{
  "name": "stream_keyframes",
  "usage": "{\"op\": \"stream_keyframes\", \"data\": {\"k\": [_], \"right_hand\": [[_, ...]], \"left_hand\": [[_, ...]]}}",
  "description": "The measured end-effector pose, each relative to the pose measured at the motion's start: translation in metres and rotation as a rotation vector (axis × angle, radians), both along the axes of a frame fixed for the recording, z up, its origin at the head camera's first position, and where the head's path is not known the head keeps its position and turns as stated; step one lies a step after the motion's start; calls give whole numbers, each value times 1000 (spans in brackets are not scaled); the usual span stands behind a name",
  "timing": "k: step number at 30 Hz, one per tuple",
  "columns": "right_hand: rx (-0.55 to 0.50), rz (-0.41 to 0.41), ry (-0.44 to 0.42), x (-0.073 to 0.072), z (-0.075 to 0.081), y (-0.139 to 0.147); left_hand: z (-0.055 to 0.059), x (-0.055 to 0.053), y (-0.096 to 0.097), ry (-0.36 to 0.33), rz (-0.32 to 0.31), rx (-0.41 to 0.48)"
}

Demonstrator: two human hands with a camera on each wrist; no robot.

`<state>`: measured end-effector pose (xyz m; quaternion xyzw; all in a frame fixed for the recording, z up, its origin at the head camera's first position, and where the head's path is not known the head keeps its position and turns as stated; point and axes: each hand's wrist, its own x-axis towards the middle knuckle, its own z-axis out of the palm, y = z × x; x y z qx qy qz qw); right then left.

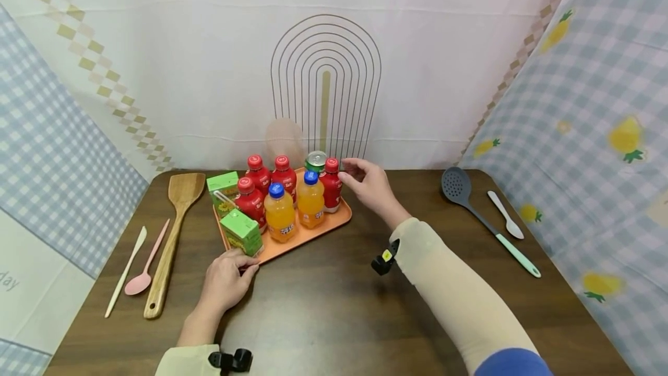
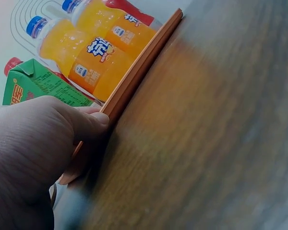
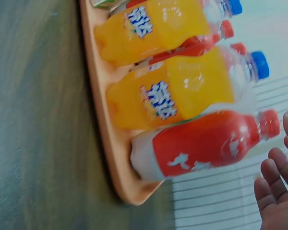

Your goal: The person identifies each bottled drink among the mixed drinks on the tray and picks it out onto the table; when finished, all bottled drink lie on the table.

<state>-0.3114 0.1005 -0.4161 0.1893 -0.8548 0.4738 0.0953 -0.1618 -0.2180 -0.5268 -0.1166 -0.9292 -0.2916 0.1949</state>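
An orange tray [image 1: 339, 217] carries several drinks. My left hand [image 1: 227, 283] grips its near left corner, the thumb [image 2: 98, 122] against the rim in the left wrist view. Just behind that hand stands a green drink carton [image 1: 242, 234]. Two orange soda bottles [image 1: 280, 216] with blue caps are at the front of the tray. At its right end is a red-labelled bottle [image 1: 331, 187]. Beside that bottle's cap, my right hand [image 1: 373, 187] is held with fingers apart; the right wrist view shows a gap between fingers and cap.
More red bottles [image 1: 256, 172], a second carton [image 1: 223, 183] and a green can [image 1: 315, 161] stand behind. A wooden spatula [image 1: 177, 213], pink spoon [image 1: 138, 284] and white knife [image 1: 125, 271] lie left. A slotted skimmer [image 1: 456, 185] and white spoon [image 1: 514, 228] lie right.
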Motion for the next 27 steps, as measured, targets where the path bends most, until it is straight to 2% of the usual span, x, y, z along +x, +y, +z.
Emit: {"op": "stream_keyframes", "data": {"k": [5,13,19,27], "right_hand": [[13,52,9,-3,8,-12],[-7,65,-61,-8,2,-16],[-75,80,-37,-11,-4,-20],[-65,20,7,-7,-11,-31]], "left_hand": [[4,3,-1,-19,11,-5],[7,4,2,-28,8,-5],[7,2,3,-11,8,-5],[6,3,2,-35,18,-17]]}}
